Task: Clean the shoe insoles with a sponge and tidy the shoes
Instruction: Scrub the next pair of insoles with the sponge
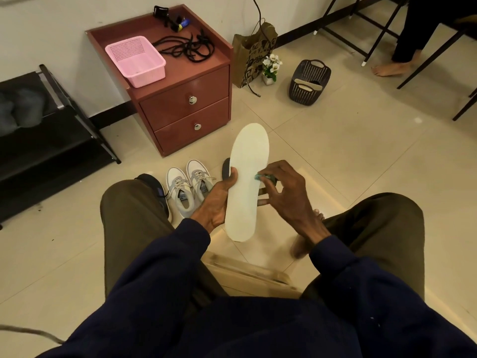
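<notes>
My left hand (215,202) grips a long white insole (246,177) by its left edge, thumb on top, holding it lengthwise above the floor between my knees. My right hand (286,192) pinches a small teal sponge (260,177) against the insole's right edge. A dark insole (226,168) peeks out behind the white one. A pair of white and grey sneakers (188,187) stands on the tiles just left of my left hand. A black shoe (154,187) lies beside them, partly hidden by my left knee.
A red-brown two-drawer cabinet (185,104) stands ahead with a pink basket (135,60) and black laces (185,47) on top. A dark basket (308,82) holding insoles sits on the floor at right, near a paper bag (251,55). A black shoe rack (51,140) is at left. Another person's foot (389,69) is at far right.
</notes>
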A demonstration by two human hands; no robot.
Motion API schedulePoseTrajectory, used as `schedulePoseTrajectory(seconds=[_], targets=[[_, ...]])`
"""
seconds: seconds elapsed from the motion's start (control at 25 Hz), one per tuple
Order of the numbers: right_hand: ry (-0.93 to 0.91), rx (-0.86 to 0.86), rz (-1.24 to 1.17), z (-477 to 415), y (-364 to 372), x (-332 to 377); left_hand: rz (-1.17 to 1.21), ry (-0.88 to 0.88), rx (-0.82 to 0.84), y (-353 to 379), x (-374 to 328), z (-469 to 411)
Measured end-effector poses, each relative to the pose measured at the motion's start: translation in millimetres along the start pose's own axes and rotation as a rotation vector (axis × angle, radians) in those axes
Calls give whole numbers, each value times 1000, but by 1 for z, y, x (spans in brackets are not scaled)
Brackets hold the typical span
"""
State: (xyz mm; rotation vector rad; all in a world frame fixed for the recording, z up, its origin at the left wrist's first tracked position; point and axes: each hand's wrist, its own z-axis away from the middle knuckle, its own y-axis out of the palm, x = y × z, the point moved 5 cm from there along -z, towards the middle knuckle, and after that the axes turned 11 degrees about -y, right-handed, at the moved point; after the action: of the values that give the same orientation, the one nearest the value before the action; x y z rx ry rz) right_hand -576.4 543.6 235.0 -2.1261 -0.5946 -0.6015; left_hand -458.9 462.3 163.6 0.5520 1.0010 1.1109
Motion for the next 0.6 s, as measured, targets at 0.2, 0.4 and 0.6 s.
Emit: schedulePoseTrajectory(seconds=[0.2,0.4,0.6], targets=[[85,-122,177,-12,-24,-30,-118,-73,60,8,14,1],[225,-155,210,-10,-42,-59,-309,-142,51,11,28,3],[146,37,188,0,-11,-35,-207,-134,-120,10,22,3]])
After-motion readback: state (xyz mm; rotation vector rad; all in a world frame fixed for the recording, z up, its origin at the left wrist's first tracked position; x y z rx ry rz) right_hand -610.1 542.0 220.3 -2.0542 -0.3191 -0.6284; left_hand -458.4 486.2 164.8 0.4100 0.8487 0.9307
